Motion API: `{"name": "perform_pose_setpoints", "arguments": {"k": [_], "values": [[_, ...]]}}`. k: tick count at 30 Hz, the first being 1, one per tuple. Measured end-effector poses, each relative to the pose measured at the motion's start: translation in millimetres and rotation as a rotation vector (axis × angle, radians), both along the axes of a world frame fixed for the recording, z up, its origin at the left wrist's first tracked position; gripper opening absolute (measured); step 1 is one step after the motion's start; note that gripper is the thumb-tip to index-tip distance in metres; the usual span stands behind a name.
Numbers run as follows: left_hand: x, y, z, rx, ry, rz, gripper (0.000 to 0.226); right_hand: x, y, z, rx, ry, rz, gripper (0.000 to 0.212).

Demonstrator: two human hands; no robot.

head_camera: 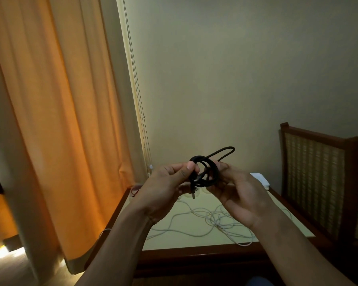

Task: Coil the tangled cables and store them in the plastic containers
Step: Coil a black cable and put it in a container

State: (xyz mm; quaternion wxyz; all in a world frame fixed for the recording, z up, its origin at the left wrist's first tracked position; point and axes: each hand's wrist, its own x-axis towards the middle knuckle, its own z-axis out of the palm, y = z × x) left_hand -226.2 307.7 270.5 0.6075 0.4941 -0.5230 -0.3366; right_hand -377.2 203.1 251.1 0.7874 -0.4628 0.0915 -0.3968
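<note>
Winding the black cable (214, 174) in mid-air, above the table (170, 242).

The table is carrying a white cable tangle (215, 219) sprawling toward its five o'clock side. The left hand (163, 186) is pinching the coil at nine o'clock, so the turns are not springing apart; the right hand (242, 195), fingers curled round it at three o'clock, is steadying it for the loose loop (233, 150) poking out at one o'clock (nearly finished, I'd judge). The plug (193, 195) is dangling at six.

Cables (205, 219) on table (170, 242), chair (314, 182) right, perhaps lids (260, 179) behind
</note>
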Motion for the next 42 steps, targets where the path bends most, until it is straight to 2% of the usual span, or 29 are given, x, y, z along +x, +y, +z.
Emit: {"name": "perform_pose_setpoints", "arguments": {"k": [3, 8, 10, 12, 13, 16, 20, 23, 27, 29, 32, 36, 38, 40, 42], "values": [[2, -1, -4, -0.006, -0.066, 0.089, 0.035, -2, 5, -4, -0.211, 0.119, 0.012, 0.024], [-4, -3, -3, -0.029, -0.165, 0.236, 0.042, -8, 13, -3, -0.224, 0.072, 0.022, 0.039], [-6, -6, -1, -0.034, -0.166, 0.229, 0.041, -6, 19, -5, -0.415, 0.199, -0.067, 0.035], [-6, -9, 0, -0.04, -0.171, 0.217, 0.037, -1, 23, -6, -0.558, 0.33, -0.172, 0.019], [-5, -10, 0, -0.049, -0.174, 0.206, 0.035, 2, 23, -5, -0.56, 0.361, -0.21, 0.008], [-1, -14, 1, -0.056, -0.194, 0.209, 0.033, 1, 20, -1, -0.499, 0.392, -0.199, 0.006], [10, -12, 1, -0.047, -0.065, 0.243, 0.022, -8, 14, 3, -0.591, 0.421, -0.158, 0.026], [21, -8, 3, -0.056, 0.112, 0.271, 0.022, -18, 3, -2, -0.618, 0.441, -0.311, 0.028], [16, -8, 0, -0.049, 0.217, 0.199, 0.022, -17, -11, -6, -0.631, 0.418, -0.627, 0.027], [8, -11, -3, -0.045, 0.287, 0.158, 0.022, -10, -11, -7, -0.655, 0.475, -0.681, 0.026], [-1, -13, -8, -0.044, 0.376, 0.089, 0.023, -1, -12, -7, -0.592, 0.472, -0.584, 0.029], [-4, -14, -15, -0.039, 0.381, 0.027, 0.023, -4, -11, -3, -0.449, 0.391, -0.305, 0.025], [-4, -13, -15, -0.04, 0.36, 0.024, 0.024, -5, -5, -2, -0.511, 0.428, -0.214, 0.024], [-5, -13, -16, -0.03, 0.289, 0.025, 0.019, -2, -1, -1, -0.618, 0.472, -0.303, 0.029], [-5, -14, -18, -0.001, 0.197, 0.041, 0.013, 1, -1, -2, -0.702, 0.454, -0.43, 0.017]]}}
